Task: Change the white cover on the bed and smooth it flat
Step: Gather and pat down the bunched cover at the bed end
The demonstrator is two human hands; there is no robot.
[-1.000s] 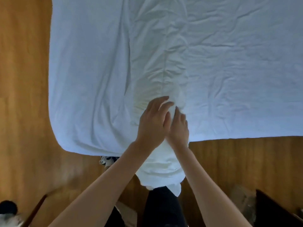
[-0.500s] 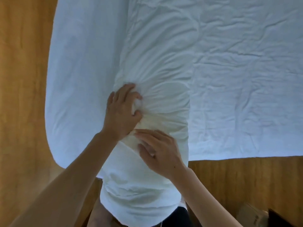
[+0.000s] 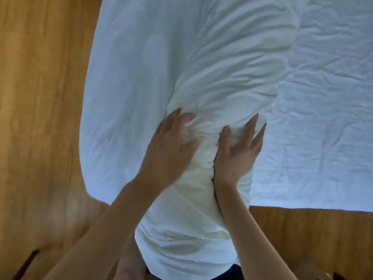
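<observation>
Hands [image 3: 203,150] curled on bunched white cover [image 3: 212,77], gripping its folds.

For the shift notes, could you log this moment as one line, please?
left hand: grips cover | right hand: grips cover | cover: bunched, overhanging bed
</observation>
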